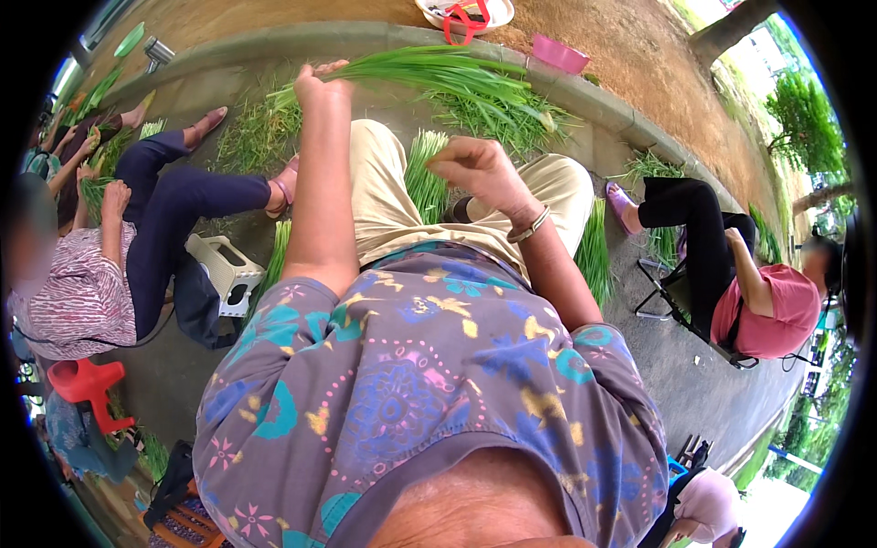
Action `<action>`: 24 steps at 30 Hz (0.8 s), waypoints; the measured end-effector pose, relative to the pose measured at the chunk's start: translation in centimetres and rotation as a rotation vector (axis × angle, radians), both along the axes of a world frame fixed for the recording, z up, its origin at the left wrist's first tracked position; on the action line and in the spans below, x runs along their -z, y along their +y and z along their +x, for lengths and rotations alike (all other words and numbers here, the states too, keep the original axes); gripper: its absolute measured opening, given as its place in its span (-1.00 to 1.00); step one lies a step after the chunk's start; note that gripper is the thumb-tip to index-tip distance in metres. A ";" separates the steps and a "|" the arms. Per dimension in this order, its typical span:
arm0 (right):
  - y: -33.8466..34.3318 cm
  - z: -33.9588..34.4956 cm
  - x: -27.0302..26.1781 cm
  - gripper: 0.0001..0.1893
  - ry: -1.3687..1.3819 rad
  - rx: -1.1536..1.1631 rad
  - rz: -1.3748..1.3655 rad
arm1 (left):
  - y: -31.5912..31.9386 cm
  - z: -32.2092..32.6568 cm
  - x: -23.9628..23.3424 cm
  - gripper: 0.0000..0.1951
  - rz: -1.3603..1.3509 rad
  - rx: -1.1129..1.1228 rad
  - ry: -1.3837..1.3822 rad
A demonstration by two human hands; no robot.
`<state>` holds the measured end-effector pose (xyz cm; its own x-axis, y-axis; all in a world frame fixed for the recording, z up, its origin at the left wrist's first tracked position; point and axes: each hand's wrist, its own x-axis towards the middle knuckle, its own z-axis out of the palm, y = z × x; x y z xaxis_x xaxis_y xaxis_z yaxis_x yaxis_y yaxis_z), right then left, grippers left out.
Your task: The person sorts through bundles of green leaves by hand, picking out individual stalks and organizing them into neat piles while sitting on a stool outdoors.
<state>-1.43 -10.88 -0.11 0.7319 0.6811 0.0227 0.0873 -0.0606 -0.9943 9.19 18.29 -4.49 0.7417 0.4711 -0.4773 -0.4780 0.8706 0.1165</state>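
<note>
My left hand [323, 81] is closed around the pale stem end of a bunch of long green leafy stalks [438, 72], which look like garlic chives and fan out to the right. My right hand [479, 171] hangs bent over my lap, its fingers curled with thumb and forefinger close together; whether anything thin is between them cannot be told. Between my knees lies a bundle of the same stalks [428, 178], pale ends away from me. More bundles lie beside my right thigh [595, 260] and beside my left thigh [279, 253].
Loose trimmings [257, 133] lie on the pavement before a concrete curb [610, 109]. Beyond it are a white basin [503, 17] and a pink basin [560, 55]. Seated people flank me, with a plastic stool [226, 264] at left and a folding chair [658, 294] at right.
</note>
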 end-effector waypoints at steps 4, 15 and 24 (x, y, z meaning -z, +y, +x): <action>-3.5 5.1 5.5 -0.73 -0.266 0.465 -0.162 | 0.0 -0.5 0.0 -0.59 0.005 -0.025 0.009; -3.7 3.8 3.5 -0.86 -0.009 0.473 0.138 | 0.4 -1.5 0.5 -0.62 -0.022 -0.043 0.006; -3.8 1.8 3.1 -0.88 0.013 0.606 0.238 | -1.0 -2.2 -0.1 -0.63 -0.027 -0.035 0.001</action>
<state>0.33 -14.64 -3.25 0.9860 0.1251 0.1103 0.0944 0.1264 -0.9875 7.00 17.25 -4.39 0.7247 0.4838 -0.4906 -0.5080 0.8562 0.0938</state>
